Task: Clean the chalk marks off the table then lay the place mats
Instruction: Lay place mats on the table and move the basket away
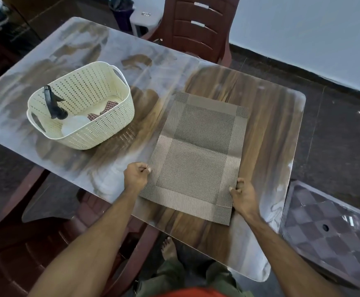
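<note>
A brown woven place mat [198, 155] lies flat on the right half of the wood-grain table [271, 133]. My left hand [136, 176] pinches the mat's left edge near the front. My right hand [243, 195] grips the mat's right edge close to the front corner. White chalky smears [71, 52] cover the table's left and far parts, while the wood around the mat shows darker.
A cream perforated basket [101, 116] stands on the table's left side, holding a black-topped spray bottle [53, 103] and a checked cloth [108, 107]. Dark red plastic chairs stand at the far side [200, 26] and near left. A checkered stool [327, 230] sits at right.
</note>
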`<state>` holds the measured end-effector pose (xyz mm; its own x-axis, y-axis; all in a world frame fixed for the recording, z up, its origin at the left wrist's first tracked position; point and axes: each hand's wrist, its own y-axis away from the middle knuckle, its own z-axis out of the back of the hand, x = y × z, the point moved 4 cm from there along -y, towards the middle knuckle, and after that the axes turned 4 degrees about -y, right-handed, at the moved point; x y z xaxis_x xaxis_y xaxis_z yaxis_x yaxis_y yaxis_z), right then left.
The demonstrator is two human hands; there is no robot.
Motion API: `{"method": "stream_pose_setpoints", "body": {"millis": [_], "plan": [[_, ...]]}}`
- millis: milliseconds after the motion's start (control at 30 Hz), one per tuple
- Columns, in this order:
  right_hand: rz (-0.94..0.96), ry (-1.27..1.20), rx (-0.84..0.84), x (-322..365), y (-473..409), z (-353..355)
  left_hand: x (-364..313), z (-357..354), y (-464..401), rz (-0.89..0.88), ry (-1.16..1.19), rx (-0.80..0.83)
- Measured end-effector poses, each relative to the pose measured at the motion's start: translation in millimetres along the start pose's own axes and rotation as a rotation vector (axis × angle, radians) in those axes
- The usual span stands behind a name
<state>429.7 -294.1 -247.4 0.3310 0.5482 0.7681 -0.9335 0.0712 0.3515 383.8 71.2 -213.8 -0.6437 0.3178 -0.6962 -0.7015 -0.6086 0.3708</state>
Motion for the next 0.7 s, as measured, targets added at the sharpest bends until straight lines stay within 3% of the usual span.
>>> {"method": "stream_pose_setpoints", "body": {"millis": [167, 267, 367, 567, 700], "plan": [[-0.059, 0.075, 0.03, 10.0, -0.4, 2.5, -1.7, 3.6, 1.5, 0.003, -0.015, 0.01], [-0.047, 0.369, 0.074, 30.2, 6.2, 11.2, -1.8, 13.4, 6.8, -0.021, -0.011, 0.0], [0.065, 0.589, 0.014, 68.3, 18.8, 18.1, 4.4, 30.8, 7.6, -0.007, 0.048, -0.053], [0.28, 0.367, 0.16, 147.1, 2.2, -49.0, 35.6, 87.6, 0.6, 0.188, 0.441, -0.243], [0.229, 0.005, 0.245, 220.5, -12.0, -116.6, 56.6, 147.7, -5.7, 0.28, 0.644, -0.449]]}}
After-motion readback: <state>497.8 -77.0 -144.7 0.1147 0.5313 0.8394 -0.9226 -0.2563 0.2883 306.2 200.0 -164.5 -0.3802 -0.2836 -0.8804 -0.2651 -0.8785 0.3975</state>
